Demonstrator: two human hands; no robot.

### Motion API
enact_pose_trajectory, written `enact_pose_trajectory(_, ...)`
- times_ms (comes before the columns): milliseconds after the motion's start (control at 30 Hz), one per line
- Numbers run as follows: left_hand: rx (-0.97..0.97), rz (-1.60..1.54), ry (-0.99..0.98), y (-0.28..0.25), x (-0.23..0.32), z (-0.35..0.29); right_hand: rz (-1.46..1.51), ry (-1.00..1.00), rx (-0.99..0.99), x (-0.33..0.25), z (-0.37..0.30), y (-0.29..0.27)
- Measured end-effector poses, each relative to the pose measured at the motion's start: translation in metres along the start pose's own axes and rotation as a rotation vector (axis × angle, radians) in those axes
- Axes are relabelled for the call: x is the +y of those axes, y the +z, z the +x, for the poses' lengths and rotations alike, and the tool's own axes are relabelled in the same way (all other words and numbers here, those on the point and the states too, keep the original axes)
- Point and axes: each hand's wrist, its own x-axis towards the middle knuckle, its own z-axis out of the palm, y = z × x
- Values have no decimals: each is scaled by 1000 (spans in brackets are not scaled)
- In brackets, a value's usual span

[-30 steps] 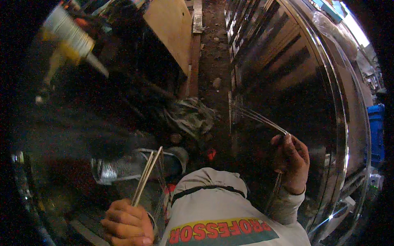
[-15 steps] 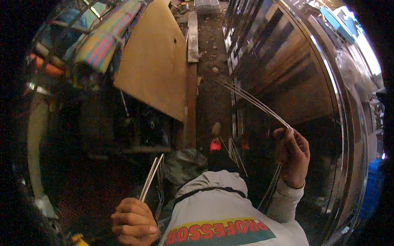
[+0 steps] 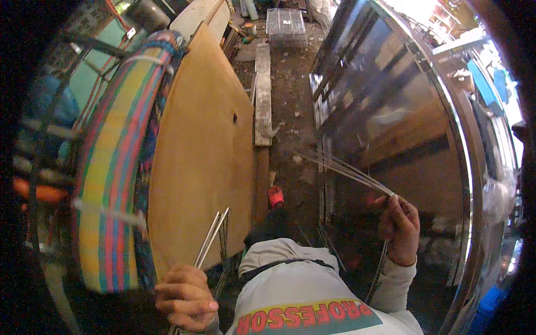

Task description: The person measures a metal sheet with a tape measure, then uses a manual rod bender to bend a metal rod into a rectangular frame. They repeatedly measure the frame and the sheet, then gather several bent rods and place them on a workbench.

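Observation:
My left hand [image 3: 187, 298] is closed around several thin metal rods [image 3: 210, 239], whose upper ends rise above the fist. Out to the right, my right hand [image 3: 401, 226] is closed in a pinch on several long thin rods [image 3: 357, 174]. These stretch forward and left over the dirt passage, and their far ends are blurred. More thin rods hang below the right hand, beside my sleeve; whether it holds them too I cannot tell. A red shoe [image 3: 276, 196] shows on the ground in front of my body.
On the left stand a tan wooden board [image 3: 201, 139] and a rolled, striped colourful mat [image 3: 114, 184]. A glass-panelled cabinet [image 3: 391, 111] lines the right side. Ahead along the dirt passage [image 3: 289, 117] lie a plank [image 3: 263, 95] and a wire cage [image 3: 286, 25].
I have moved forward along the passage; the board, mat and plank now sit closer and lower in view. Both hands keep their rods, the right hand slightly lower.

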Motion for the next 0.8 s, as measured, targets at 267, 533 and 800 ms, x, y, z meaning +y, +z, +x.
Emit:
enact_pose_trajectory(267,-102,1200,1120,4,154,278,116,-49,68,-134,242,103)
enact_pose_trajectory(533,-864,2661,382,-114,201,632,215,-151,40,-199,520,146)
enact_pose_trajectory(800,-886,2640,257,-217,269,905,193,-206,25,-286,829,185)
